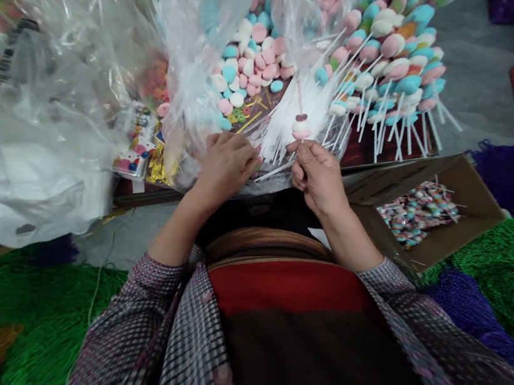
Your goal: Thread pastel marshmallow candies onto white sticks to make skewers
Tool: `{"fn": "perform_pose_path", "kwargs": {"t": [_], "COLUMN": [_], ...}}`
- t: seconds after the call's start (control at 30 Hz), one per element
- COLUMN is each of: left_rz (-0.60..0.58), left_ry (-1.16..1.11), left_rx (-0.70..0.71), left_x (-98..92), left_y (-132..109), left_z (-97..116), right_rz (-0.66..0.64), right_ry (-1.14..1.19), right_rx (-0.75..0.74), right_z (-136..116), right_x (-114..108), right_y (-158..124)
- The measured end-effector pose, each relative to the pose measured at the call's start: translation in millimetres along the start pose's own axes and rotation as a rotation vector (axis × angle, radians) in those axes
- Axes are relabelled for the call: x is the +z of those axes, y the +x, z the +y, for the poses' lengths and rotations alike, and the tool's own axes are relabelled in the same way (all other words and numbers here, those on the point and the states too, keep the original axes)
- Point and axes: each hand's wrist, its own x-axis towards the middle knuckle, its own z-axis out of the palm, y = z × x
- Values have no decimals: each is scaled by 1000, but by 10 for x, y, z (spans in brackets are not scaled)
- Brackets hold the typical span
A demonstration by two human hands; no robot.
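Note:
My right hand (318, 170) pinches a candy skewer just below its sweets. This skewer (301, 127) stands upright, with pink and white marshmallow pieces and a dark red piece stacked on it. My left hand (230, 163) rests at the table's near edge, its fingers curled together; what they hold, if anything, is hidden. Just beyond the hands lies a bundle of white sticks (287, 116). Loose pink, white and blue marshmallows (258, 59) are heaped behind it, with small green and yellow ring candies (240, 114) in front of that heap.
Finished marshmallow skewers (394, 61) are piled at the right of the table. Below them, an open cardboard box (472, 208) holds wrapped skewers. Clear plastic bags (32, 140) cover the left side. Green strands (42, 328) and purple strands (472, 315) lie on the floor.

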Motion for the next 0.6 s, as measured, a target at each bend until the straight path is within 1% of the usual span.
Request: {"fn": "perform_pose_path", "kwargs": {"t": [0.07, 0.13, 0.2, 0.3, 0.37, 0.43, 0.5, 0.6], "left_rz": [46, 123, 181, 167, 148, 146, 150, 162], "left_ry": [7, -5, -10, 25, 93, 142, 151, 101], "left_rx": [13, -16, -68, -113, -102, -105, -126, -130], "left_x": [50, 81, 103, 161, 213, 254, 268, 237], "left_y": [1, 88, 245, 519, 661, 749, 787, 786], "left_z": [-57, -187, -350, -535, -577, -571, -560, -572], "right_rz": [1, 9, 16, 9, 4, 5, 7, 9], "right_ry": [9, -1, -20, -39, -39, -42, -51, -60], "right_rx": [2, 5, 6, 4, 3, 5, 9, 13], "right_z": [3, 8, 16, 28, 34, 39, 46, 60], "right_x": [2, 2, 2, 4, 7, 7, 4, -8], "right_y": [1, 2, 3, 2, -3, -8, -10, -5]}}
